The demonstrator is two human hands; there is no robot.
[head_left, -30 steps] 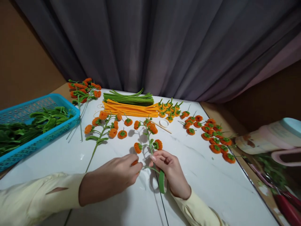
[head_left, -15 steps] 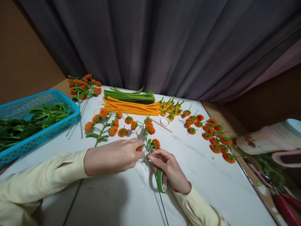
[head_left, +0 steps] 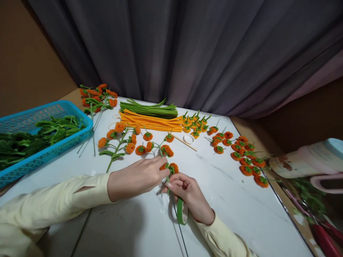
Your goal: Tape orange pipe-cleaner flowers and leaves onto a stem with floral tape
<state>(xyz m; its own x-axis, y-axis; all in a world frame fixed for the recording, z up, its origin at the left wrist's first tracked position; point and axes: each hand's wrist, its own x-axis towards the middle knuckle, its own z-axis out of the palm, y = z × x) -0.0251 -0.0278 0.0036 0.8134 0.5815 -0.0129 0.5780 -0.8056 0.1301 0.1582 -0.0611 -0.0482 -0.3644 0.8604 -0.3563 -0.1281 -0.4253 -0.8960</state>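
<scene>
Near the middle of the white table, my left hand (head_left: 140, 177) pinches a small orange flower (head_left: 163, 166) against a green stem. My right hand (head_left: 189, 192) has its thumb and forefinger closed on that flower stem (head_left: 168, 181), just below the blooms. More orange flowers (head_left: 167, 150) sit higher on the same stem. A roll of green tape (head_left: 182, 211) hangs at my right palm, beneath the fingers. Left of the hands lies another branch (head_left: 114, 157) bearing several orange flowers and green leaves.
A blue basket (head_left: 89, 128) of green leaves stands at left. Behind the hands lie green strips (head_left: 150, 109), orange strips (head_left: 150, 121), yellow flowers (head_left: 195, 125), a white ring (head_left: 188, 138) and a thin stick (head_left: 184, 142). Orange flowers (head_left: 245, 170) and a bottle (head_left: 302, 159) are at right.
My left hand has moved right, bringing the small orange flower against the stem. My right hand and the tape roll have shifted slightly left and down, and the stem stands more upright.
</scene>
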